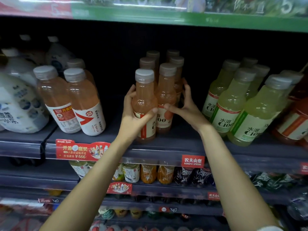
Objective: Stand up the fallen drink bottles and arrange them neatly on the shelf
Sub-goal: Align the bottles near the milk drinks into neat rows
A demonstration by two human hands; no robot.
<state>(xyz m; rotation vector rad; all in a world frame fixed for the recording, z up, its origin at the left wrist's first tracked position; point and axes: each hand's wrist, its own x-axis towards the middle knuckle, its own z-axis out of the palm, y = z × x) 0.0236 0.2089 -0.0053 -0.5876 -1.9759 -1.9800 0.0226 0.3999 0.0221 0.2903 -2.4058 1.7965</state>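
Several pale orange drink bottles stand upright in two rows in the middle of the dark shelf (175, 147). My left hand (133, 112) grips the front left orange bottle (144, 97) around its body, thumb across the label. My right hand (186, 104) wraps around the right side of the front right orange bottle (166, 95), fingers reaching behind it and thumb on its label. Both bottles stand on the shelf, touching each other.
To the left stand orange bottles with red-and-white labels (83, 104) and large white bottles (16, 104). Green bottles (246, 110) stand at the right, a red one (296, 120) beyond. Dark gaps lie either side of the middle group. Lower shelves hold more drinks.
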